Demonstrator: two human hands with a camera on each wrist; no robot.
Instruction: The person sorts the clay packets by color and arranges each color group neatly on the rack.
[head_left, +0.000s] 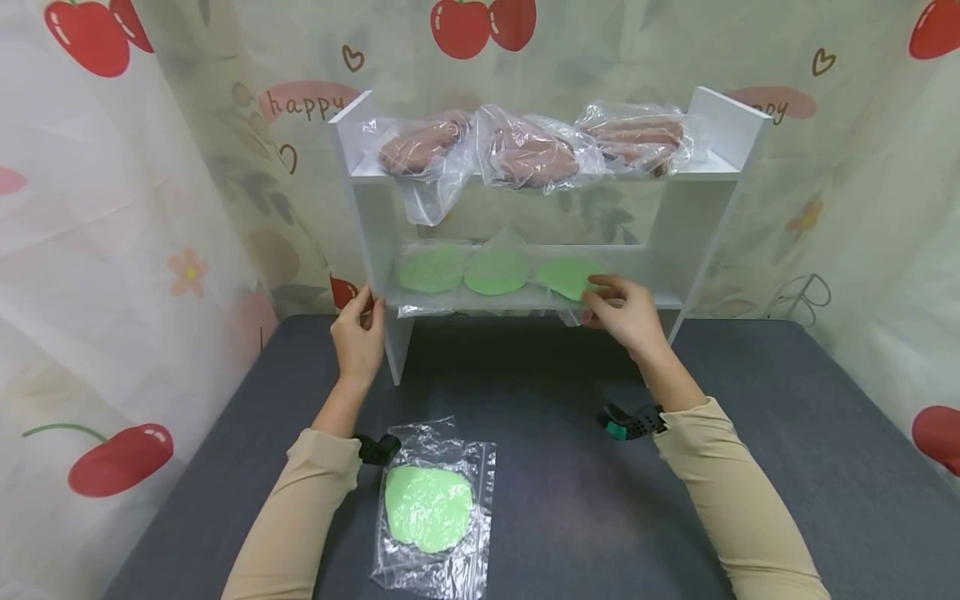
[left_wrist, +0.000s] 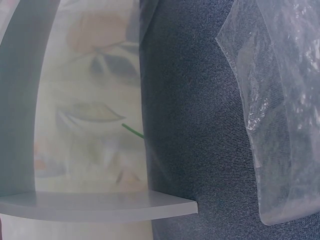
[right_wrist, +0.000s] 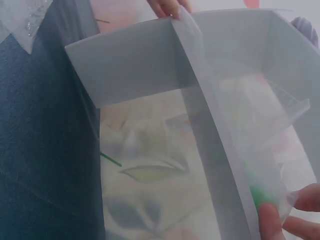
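My right hand (head_left: pixel 626 315) pinches the edge of a clear plastic bag holding a flat green piece (head_left: pixel 564 275), at the right of the lower shelf board. In the right wrist view, thumb and fingers (right_wrist: pixel 270 222) meet on the clear film. Two similar bagged green pieces, one in the middle (head_left: pixel 497 271) and one at the left (head_left: pixel 432 269), lie beside it. My left hand (head_left: pixel 358 342) grips the front edge of the white shelf unit's (head_left: pixel 375 225) left side panel. The left wrist view shows no part of the hand clearly.
Three clear bags with brownish-pink contents (head_left: pixel 536 154) lie on the top board, one hanging over its front. Another bagged green piece (head_left: pixel 429 508) lies flat on the dark table (head_left: pixel 555 500), near the left forearm. Printed curtains (head_left: pixel 112 292) surround the table.
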